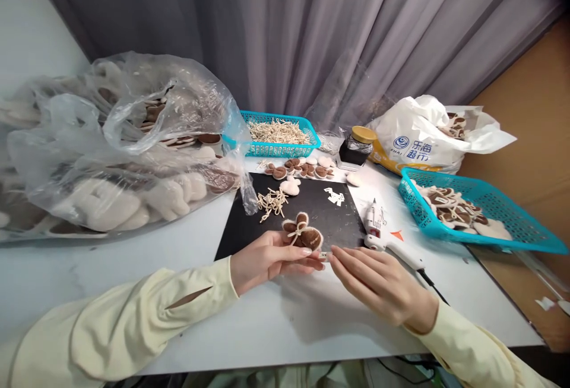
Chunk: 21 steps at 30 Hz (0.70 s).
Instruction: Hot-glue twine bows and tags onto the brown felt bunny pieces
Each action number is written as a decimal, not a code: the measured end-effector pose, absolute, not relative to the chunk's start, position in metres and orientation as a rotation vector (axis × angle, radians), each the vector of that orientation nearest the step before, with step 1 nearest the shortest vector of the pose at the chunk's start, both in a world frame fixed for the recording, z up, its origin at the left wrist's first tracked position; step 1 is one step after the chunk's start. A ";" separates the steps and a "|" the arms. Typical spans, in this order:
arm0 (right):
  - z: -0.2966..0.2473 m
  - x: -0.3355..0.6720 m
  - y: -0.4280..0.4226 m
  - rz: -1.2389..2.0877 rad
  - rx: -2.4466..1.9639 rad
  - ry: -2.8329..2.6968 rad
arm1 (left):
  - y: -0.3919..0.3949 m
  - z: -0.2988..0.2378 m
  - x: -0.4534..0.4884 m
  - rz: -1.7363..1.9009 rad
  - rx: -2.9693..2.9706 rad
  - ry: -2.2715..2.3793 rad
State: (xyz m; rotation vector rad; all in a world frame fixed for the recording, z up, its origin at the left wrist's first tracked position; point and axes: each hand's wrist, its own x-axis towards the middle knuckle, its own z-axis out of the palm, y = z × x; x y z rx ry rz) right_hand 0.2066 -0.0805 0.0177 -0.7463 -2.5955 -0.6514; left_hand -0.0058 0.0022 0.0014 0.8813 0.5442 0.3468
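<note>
Brown plush [310,238] (left hand [262,258] hides part).

Two-handed pinch, nearly tip to tip.
Gripping with left hand [267,257], thumb [294,252] above fingers [296,268], on left forearm [178,305] slanted in from lower left; pinching at fingertips [333,252] with right hand [383,284], back up, on right forearm [467,340] angled in from lower right.

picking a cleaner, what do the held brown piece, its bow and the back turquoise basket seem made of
The held brown piece: probably felt or plush, matte with a fuzzy pale edge. Its bow: thin, dull cream cord, perhaps cotton; the fibre can't be told. The back turquoise basket: likely moulded plastic, evenly coloured, with regular openings.
</note>
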 end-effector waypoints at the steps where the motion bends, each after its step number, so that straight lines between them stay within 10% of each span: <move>1: 0.017 0.207 -0.080 -0.633 -0.760 -2.588 | 0.002 0.002 -0.006 0.330 0.866 0.539; 21: -0.004 0.201 -0.074 0.243 -0.990 -2.054 | 0.001 0.008 -0.004 0.357 0.906 0.559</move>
